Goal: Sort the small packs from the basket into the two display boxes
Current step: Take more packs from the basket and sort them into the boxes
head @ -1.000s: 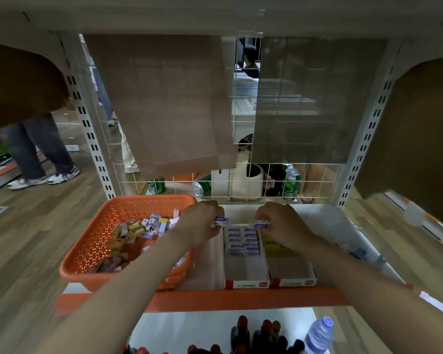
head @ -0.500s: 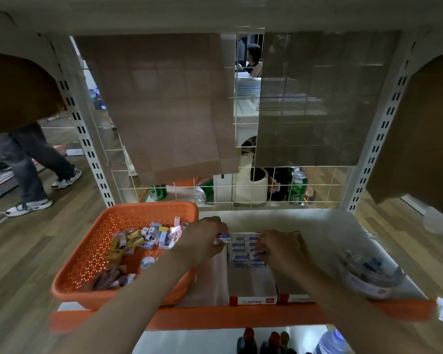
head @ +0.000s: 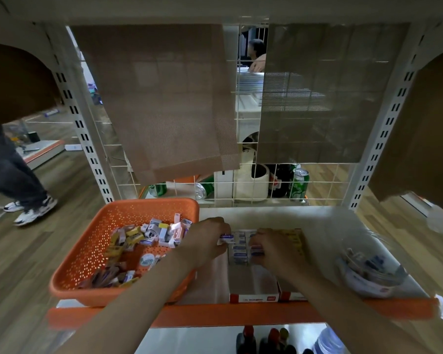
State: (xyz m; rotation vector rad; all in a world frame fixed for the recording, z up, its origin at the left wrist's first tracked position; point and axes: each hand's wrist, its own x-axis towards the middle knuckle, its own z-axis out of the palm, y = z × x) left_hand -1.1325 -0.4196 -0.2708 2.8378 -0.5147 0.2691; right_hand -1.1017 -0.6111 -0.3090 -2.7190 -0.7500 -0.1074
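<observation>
left hand [head: 207, 238] pinches a blue-white pack [head: 226, 238] at frame centre, by the left display box [head: 251, 277] | right hand [head: 274, 249] curled on its packed rows, grip unclear, hides most of the right display box [head: 289, 297] | orange basket [head: 87, 256] lower left, holding loose packs | clear jar [head: 368, 274] lower right

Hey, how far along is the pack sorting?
Early: blue packs fill only the back of the left display box, yellow packs the back of the right display box. The left hand holds another blue pack; the right hand works at the blue rows. Many packs remain in the basket.
</observation>
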